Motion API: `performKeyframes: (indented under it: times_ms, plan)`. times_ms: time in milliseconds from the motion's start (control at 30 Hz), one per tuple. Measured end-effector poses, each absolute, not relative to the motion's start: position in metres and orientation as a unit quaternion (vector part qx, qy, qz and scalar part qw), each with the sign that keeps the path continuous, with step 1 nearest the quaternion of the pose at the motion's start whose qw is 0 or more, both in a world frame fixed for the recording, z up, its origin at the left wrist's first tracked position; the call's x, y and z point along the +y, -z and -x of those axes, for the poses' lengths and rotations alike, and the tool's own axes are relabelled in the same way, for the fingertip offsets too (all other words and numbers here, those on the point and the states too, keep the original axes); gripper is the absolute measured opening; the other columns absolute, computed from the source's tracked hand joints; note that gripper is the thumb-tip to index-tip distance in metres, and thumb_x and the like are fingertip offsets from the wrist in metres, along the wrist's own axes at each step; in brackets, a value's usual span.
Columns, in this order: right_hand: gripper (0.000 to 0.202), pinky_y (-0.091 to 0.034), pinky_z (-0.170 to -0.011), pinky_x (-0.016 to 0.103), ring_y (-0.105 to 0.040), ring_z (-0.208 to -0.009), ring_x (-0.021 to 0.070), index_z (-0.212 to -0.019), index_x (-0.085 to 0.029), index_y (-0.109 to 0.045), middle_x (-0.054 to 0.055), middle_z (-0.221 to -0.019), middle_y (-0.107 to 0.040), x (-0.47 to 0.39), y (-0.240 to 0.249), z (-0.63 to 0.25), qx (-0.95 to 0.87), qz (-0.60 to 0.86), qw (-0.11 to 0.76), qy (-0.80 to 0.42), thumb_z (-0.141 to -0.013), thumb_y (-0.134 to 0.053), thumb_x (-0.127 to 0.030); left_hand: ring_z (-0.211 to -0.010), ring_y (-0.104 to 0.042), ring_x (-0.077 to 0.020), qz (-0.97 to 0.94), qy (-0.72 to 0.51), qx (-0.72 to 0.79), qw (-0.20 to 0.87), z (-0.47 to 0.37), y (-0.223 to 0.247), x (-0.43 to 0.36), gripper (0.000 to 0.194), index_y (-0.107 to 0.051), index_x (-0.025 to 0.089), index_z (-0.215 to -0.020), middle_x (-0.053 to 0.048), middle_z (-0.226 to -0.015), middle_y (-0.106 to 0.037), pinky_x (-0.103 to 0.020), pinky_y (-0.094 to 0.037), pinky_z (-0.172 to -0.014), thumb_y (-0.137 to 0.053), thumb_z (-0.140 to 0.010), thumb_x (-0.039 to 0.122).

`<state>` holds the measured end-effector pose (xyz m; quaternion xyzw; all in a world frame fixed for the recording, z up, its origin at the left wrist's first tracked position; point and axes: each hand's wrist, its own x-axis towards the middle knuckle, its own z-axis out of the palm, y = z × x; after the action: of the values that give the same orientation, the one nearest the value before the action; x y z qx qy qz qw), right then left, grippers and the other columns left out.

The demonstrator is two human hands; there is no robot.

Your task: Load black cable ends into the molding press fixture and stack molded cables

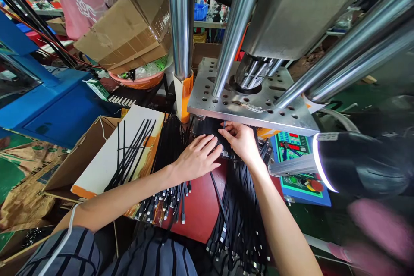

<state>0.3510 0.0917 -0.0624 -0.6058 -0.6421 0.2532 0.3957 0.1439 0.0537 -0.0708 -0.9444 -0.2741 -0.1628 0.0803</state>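
Under the steel press plate (213,110), my left hand (196,155) lies with its fingers stretched out over the front of a dark fixture (208,127). My right hand (241,138) is at the fixture's right side, thumb and forefinger pinched together. What sits in that pinch is too small to make out. Black cables with metal plug ends (241,207) hang in a thick bundle below my right wrist. Another bunch of black cables (168,146) lies left of the fixture, its plugs hanging over the red table edge (197,207).
Several loose black cables (132,151) lie on a white board (103,155) at left. Polished press columns (181,21) rise around the plate. At right stand a control panel (296,146) with a red button and a black round lamp-like device (362,161). Cardboard boxes (126,26) crowd the back left.
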Motion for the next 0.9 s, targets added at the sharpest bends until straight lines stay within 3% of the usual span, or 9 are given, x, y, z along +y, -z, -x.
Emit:
performKeyframes:
  times_ms: [133,267,400,567,700,800,900]
  plan:
    - [0.031,-0.052,-0.071,0.033,-0.064,-0.073,0.0195,-0.111,-0.013,-0.076,0.011,-0.096,-0.069,0.063,0.056,-0.349,-0.691,0.621,0.346,-0.131,-0.096,-0.058,-0.032,-0.15,-0.044,-0.036,0.93,0.115,-0.334,0.101,-0.155,0.072,0.038,0.057,-0.051,0.007,-0.148,-0.025,-0.158,-0.049,-0.053,-0.036,-0.123,-0.055,-0.103,0.042]
    - [0.049,-0.053,-0.085,0.039,-0.062,-0.091,0.0261,-0.136,-0.019,-0.071,0.015,-0.103,-0.062,0.036,0.049,-0.343,-0.77,0.619,0.152,0.015,-0.098,-0.041,-0.012,-0.155,-0.036,-0.0364,0.934,0.093,-0.342,0.051,-0.161,0.062,0.045,0.068,-0.045,0.003,-0.153,-0.025,-0.164,-0.039,-0.055,-0.03,-0.126,-0.049,-0.104,0.05]
    - [0.055,-0.053,-0.084,0.042,-0.064,-0.098,0.0328,-0.148,-0.021,-0.061,0.02,-0.114,-0.066,0.054,0.045,-0.334,-0.738,0.67,0.054,0.061,-0.098,-0.043,-0.012,-0.155,-0.036,-0.0318,0.93,0.09,-0.356,-0.003,-0.166,0.047,0.082,0.061,-0.042,0.002,-0.155,-0.022,-0.164,-0.042,-0.054,-0.028,-0.127,-0.04,-0.107,0.04]
    - [0.05,-0.049,-0.099,0.05,-0.064,-0.114,0.0374,-0.134,-0.008,-0.068,0.025,-0.122,-0.071,0.111,0.048,-0.335,-0.733,0.673,0.078,0.062,-0.098,-0.034,-0.011,-0.127,-0.064,-0.0327,0.931,0.105,-0.349,-0.005,-0.182,0.042,0.136,0.045,-0.062,0.001,-0.132,-0.024,-0.134,-0.068,-0.047,-0.049,-0.108,-0.04,-0.105,0.029]
    - [0.053,-0.048,-0.103,0.05,-0.061,-0.12,0.0328,-0.141,-0.01,-0.06,0.02,-0.125,-0.072,0.146,0.041,-0.343,-0.731,0.669,0.122,0.052,-0.1,-0.027,-0.011,-0.111,-0.071,-0.0309,0.932,0.119,-0.344,-0.003,-0.198,0.041,0.167,0.041,-0.073,0.005,-0.113,-0.022,-0.115,-0.076,-0.045,-0.052,-0.102,-0.036,-0.105,0.02]
    - [0.047,-0.052,-0.096,0.047,-0.065,-0.109,0.0319,-0.134,-0.01,-0.061,0.02,-0.114,-0.073,0.121,0.036,-0.334,-0.728,0.661,0.175,0.039,-0.098,-0.031,-0.009,-0.117,-0.069,-0.0295,0.926,0.138,-0.35,-0.014,-0.186,0.036,0.156,0.038,-0.069,0.007,-0.125,-0.02,-0.125,-0.073,-0.044,-0.053,-0.104,-0.039,-0.105,0.02]
    - [0.033,-0.055,-0.081,0.04,-0.069,-0.09,0.028,-0.119,-0.013,-0.063,0.017,-0.101,-0.071,0.032,0.047,-0.303,-0.712,0.667,0.214,0.04,-0.1,-0.035,-0.014,-0.135,-0.059,-0.0261,0.902,0.248,-0.339,-0.097,-0.139,0.03,0.097,0.041,-0.056,0.012,-0.142,-0.016,-0.148,-0.061,-0.044,-0.049,-0.114,-0.048,-0.104,0.025]
